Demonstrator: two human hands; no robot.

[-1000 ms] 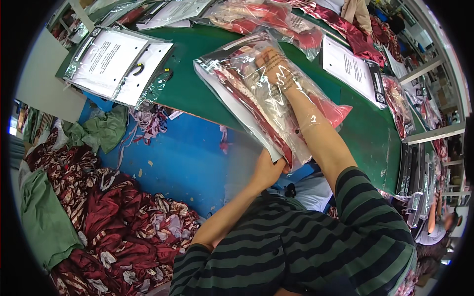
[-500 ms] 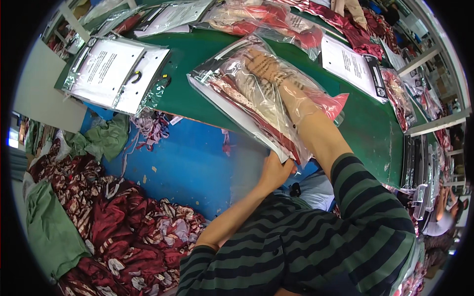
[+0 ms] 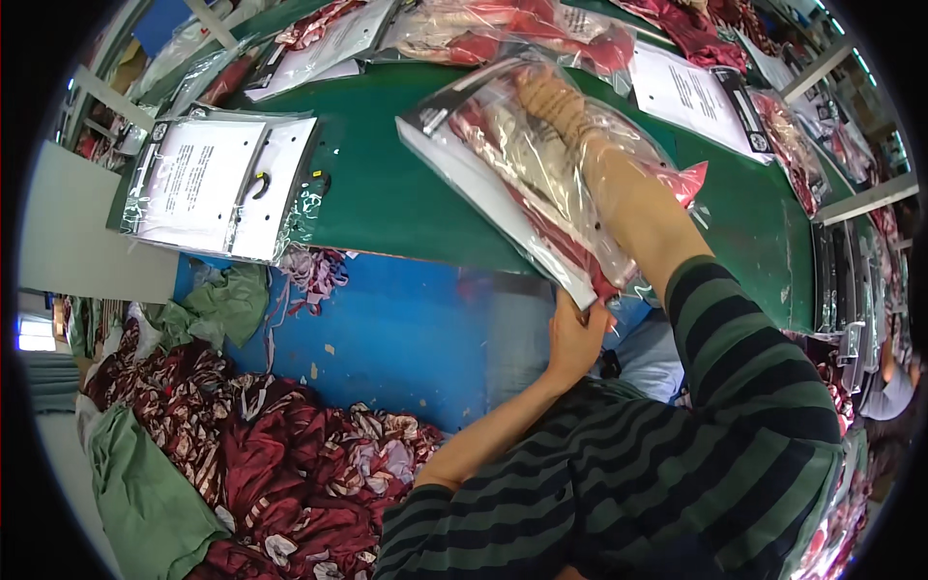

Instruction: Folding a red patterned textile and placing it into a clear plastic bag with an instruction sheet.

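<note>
Hands sit apart: the left hand (image 3: 577,340) pinches a clear bag's (image 3: 556,179) near end, while the right hand (image 3: 551,97) reaches inside, over a folded garment (image 3: 522,145); whether its fingers grip, I cannot tell. The bag slants across the green tabletop (image 3: 367,184). Settling the garment seems in hand; withdrawing calls for not dragging fabric.

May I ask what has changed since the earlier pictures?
The right hand has slid a little farther inside the clear bag, toward its far end; the view also turned. Nothing was let go: the left hand still holds the bag's near end, and the white packet at left stays on the green table.
</note>
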